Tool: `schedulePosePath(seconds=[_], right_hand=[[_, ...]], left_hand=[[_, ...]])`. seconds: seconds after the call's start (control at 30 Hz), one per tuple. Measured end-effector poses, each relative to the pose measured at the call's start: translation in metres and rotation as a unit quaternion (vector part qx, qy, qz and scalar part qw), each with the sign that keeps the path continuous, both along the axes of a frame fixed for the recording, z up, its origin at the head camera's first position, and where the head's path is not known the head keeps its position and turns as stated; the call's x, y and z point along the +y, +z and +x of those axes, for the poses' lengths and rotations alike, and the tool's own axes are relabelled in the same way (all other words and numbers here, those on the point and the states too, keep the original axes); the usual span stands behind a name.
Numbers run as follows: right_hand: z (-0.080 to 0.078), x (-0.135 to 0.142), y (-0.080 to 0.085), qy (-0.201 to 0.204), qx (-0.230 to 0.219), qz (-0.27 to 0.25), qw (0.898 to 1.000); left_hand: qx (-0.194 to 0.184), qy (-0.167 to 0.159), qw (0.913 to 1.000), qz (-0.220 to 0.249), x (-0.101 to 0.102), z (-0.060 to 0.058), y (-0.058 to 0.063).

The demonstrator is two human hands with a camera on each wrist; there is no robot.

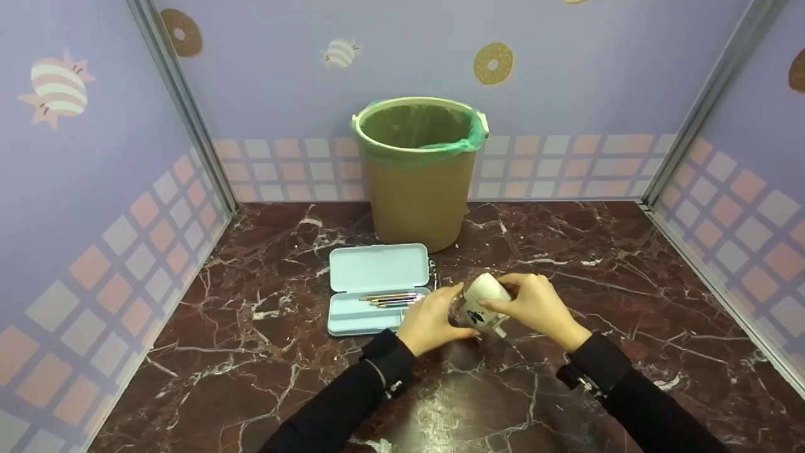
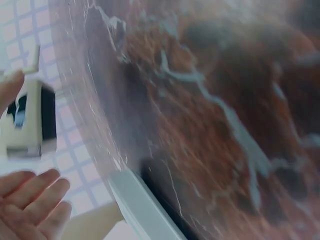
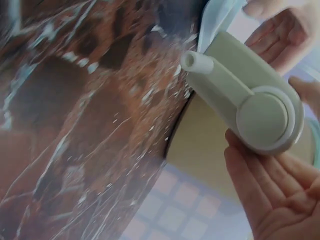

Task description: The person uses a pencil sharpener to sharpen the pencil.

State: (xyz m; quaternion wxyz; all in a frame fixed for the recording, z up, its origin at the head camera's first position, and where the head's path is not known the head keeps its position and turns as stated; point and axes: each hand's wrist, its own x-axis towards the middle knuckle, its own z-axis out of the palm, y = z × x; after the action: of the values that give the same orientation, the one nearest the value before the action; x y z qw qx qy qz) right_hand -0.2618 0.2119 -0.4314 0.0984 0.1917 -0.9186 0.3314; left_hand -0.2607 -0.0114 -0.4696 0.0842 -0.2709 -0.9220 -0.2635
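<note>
A white crank pencil sharpener (image 1: 483, 307) with a dark printed figure is held tilted above the marbled table. My right hand (image 1: 534, 305) grips it between thumb and fingers at its rounded end. In the right wrist view, the sharpener's crank (image 3: 230, 82) and round hub face the camera. My left hand (image 1: 434, 319) is spread close by on the left, thumb and fingers apart on either side of the sharpener. The left wrist view shows the sharpener's dark end (image 2: 48, 112) between thumb and fingers, with a gap to the fingers (image 2: 37, 197).
A light blue pencil case (image 1: 377, 264) lies with its lid raised, left of the hands. Several pencils (image 1: 390, 299) rest inside it. Behind stands a tan bin (image 1: 418, 195) with a green liner. Patterned walls (image 1: 270, 75) enclose the table (image 1: 251, 377) at the back and sides.
</note>
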Motion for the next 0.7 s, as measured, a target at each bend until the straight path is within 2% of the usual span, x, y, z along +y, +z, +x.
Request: schedulePosePath(seconds=[0.2,0.4,0.53,0.7], right_hand=[[0.002,-0.009,0.004,-0.042,0.013,-0.006,0.999],[0.002,-0.011,0.002,-0.056,0.01,-0.028,0.998],[0.002,-0.011,0.002,-0.057,0.012,-0.034,0.998],[0.003,-0.011,0.004,-0.051,0.005,-0.024,0.998]], left_hand=[[0.009,0.027,0.9991,0.031,0.009,0.001,-0.001],[0.031,0.048,0.9961,0.067,0.013,0.001,-0.006],[0.041,0.044,0.9948,0.082,0.012,0.0,-0.008],[0.031,0.03,0.9953,0.086,0.009,-0.002,-0.007]])
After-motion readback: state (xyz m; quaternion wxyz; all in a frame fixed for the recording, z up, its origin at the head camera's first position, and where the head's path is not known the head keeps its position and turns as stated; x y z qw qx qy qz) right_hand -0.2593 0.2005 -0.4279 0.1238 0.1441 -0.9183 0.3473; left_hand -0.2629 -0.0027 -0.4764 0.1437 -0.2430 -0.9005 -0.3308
